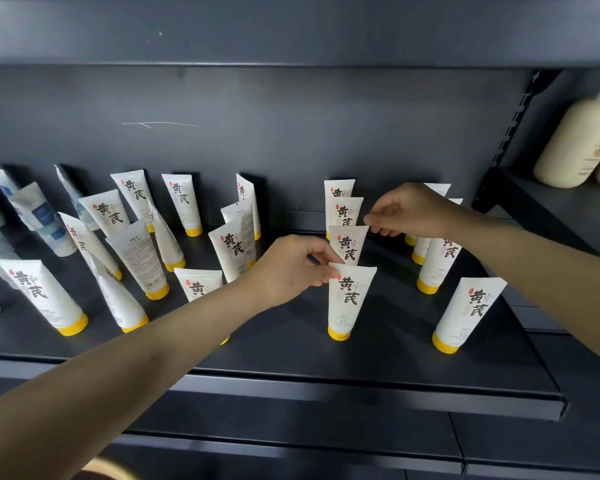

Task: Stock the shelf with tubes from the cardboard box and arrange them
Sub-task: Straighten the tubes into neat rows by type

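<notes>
L thumb and forefinger [328,271] pinch the top-left corner of the front tube [351,299]; the other L fingers are curled. L hand [291,268] reaches in from lower left on a bare forearm. R fingertips [374,221] pinch at the top-right corner of the second tube [349,245], which stands directly behind the front one; the rest of the R hand [407,211] is curled, arm entering from the right. Both tubes are white w/ black characters, upright on yellow caps, part of a single file of four running to the back panel [257,133]. Right column [468,313]: same product, upright, approx. in line, partly hidden by the R arm. Left group [137,258]: same product, irregular, several leaning, some turned label-away. Far left: blue-and-white tubes [45,223], blurred. All stand on the dark metal shelf [291,358]. Adjacent bay, upper right: cream bottles [582,143].
</notes>
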### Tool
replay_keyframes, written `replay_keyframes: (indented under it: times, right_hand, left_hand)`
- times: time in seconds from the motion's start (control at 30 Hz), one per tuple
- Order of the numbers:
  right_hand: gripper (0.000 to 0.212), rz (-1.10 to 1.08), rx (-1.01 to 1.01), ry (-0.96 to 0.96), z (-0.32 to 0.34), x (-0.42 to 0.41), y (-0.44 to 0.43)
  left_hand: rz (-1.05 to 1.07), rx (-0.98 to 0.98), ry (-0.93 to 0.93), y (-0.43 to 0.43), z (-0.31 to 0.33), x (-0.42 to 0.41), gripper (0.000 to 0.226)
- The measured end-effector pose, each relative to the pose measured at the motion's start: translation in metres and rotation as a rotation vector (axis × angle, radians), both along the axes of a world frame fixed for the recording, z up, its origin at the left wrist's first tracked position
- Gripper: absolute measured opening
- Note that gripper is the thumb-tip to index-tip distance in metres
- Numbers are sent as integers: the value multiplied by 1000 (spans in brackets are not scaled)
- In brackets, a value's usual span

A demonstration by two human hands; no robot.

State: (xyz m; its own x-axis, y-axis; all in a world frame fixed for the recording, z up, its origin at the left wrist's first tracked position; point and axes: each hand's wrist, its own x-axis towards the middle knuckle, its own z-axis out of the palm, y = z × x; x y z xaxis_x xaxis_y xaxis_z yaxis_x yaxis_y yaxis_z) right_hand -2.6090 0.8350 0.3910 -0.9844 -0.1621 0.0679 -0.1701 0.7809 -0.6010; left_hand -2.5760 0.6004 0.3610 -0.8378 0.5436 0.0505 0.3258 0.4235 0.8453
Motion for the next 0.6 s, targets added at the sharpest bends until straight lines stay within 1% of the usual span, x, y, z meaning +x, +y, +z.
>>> replay_keyframes:
  times: [0.27, 0.47, 0.6]
  right_hand:
    - [21, -51, 36, -19, 3, 1, 6]
    - [21, -70, 24, -30, 2, -6, 8]
    - [16, -102, 10, -13, 5, -17, 9]
  left_hand:
    - [-16, -42, 71, 4, -1, 0, 7]
    - [-35, -40, 51, -3, -1, -5, 7]
    - [-42, -43, 24, -2, 0, -6, 7]
